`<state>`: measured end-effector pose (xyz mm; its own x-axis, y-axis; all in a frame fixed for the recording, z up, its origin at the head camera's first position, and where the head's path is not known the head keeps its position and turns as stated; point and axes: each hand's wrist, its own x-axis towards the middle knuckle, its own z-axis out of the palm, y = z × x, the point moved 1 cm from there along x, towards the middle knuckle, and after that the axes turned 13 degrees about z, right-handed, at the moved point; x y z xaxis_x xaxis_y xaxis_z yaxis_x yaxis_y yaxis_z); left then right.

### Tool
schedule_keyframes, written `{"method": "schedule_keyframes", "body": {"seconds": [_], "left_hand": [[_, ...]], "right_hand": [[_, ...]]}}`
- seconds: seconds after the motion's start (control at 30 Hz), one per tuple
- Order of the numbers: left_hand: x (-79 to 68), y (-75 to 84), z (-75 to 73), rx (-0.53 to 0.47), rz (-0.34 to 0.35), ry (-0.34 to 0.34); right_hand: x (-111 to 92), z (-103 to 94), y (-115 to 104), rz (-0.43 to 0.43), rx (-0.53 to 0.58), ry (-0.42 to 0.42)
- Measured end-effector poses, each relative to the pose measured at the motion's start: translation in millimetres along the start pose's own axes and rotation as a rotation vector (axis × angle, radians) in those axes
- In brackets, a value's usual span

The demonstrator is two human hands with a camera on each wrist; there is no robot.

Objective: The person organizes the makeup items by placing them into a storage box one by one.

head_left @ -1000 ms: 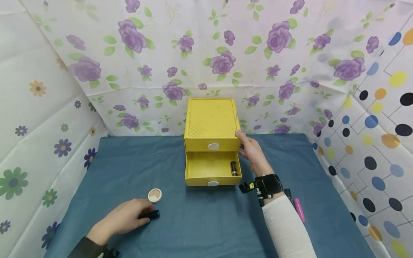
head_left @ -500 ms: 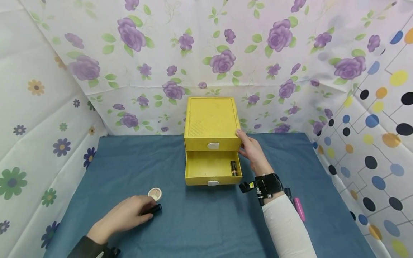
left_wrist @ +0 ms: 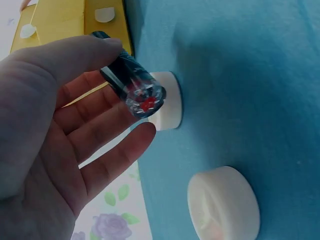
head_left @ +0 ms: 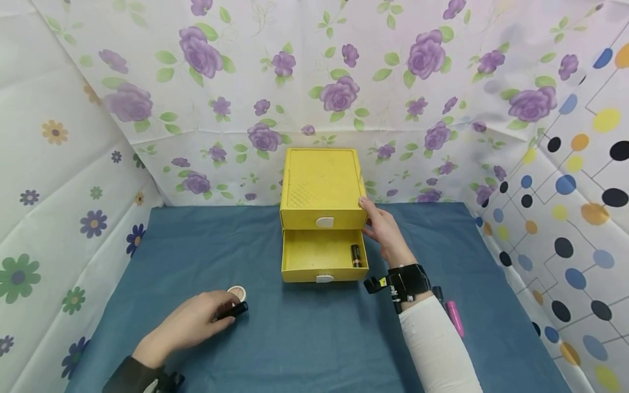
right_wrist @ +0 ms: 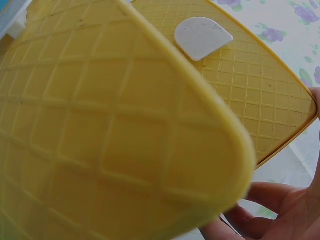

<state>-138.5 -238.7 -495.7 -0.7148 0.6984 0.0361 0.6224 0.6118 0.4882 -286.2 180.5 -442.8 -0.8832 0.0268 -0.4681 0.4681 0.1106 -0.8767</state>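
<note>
Head cam: abv near side of blue cloth (head_left: 196,251), faces fwd + down twd floral backdrop (head_left: 304,82); widest view, yellow box (head_left: 321,180) approx. mid-frame.
L wrist cam: v. close at L hand (head_left: 189,322), looks past thumb + fingers to dk tube (left_wrist: 120,72); scene turned sideways, box top L.
R wrist cam: at R hand (head_left: 388,234), nearest of all to box, faces drawer fronts at a tilt; lower front (right_wrist: 115,125) fills L, upper front (right_wrist: 245,90) behind.
Head/L wrist overlap: L hand, tube, cloth, box, backdrop.
Head/R wrist overlap: R hand, drawer fronts, backdrop.
L/R wrist overlap: box, backdrop.
</note>
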Motion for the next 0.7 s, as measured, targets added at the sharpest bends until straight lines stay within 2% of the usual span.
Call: {"method": "schedule_keyframes", "body": {"seconds": [0.37, 0.7], "left_hand": [[12.1, 5.0, -4.3, 0.007, 0.012, 0.13], [31.7, 16.0, -6.1, -0.048, 0.088, 0.248]], "right_hand": [[1.7, -2.9, -0.1, -0.001, -0.001, 0.002], [-0.2, -0.6, 0.9, 0.004, -0.015, 0.006]]}}
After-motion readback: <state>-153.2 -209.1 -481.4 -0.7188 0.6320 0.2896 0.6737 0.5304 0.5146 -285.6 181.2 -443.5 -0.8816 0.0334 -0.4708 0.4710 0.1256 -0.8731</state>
